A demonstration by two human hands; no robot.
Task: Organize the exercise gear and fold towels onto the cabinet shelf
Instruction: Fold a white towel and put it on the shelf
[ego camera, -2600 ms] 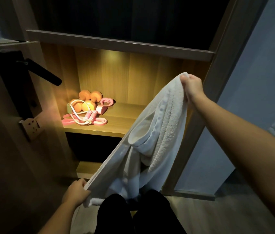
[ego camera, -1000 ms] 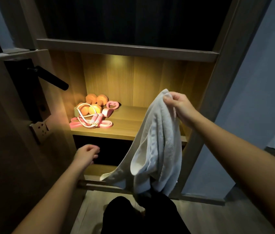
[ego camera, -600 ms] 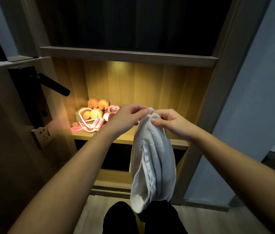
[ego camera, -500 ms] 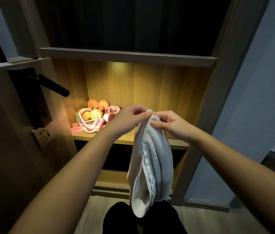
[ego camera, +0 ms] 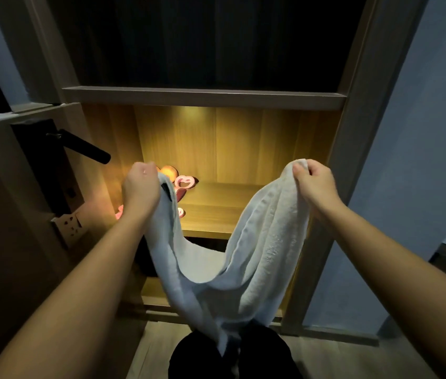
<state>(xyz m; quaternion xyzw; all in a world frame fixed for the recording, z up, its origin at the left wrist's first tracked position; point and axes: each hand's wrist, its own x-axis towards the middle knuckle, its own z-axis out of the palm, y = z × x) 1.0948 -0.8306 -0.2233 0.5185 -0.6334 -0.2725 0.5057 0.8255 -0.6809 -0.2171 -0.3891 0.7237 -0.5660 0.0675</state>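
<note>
A white towel (ego camera: 262, 258) hangs in a deep U between my two hands in front of the lit cabinet shelf (ego camera: 216, 214). My left hand (ego camera: 141, 186) grips one top corner, my right hand (ego camera: 316, 184) pinches the other. The towel's middle sags down past the shelf edge to my dark legs. On the shelf's left, pink and orange exercise gear (ego camera: 182, 184) shows partly behind my left hand and the towel; most of it is hidden.
An open door with a black lever handle (ego camera: 85, 147) and latch plate stands at the left. The cabinet's right post (ego camera: 333, 170) is just behind my right hand. A lower shelf (ego camera: 153, 292) and wooden floor lie below. A blue wall fills the right.
My left hand let go of the lower corner, rose to meet the right hand at the towel's top, and now both hands have pulled apart, spreading the towel.
</note>
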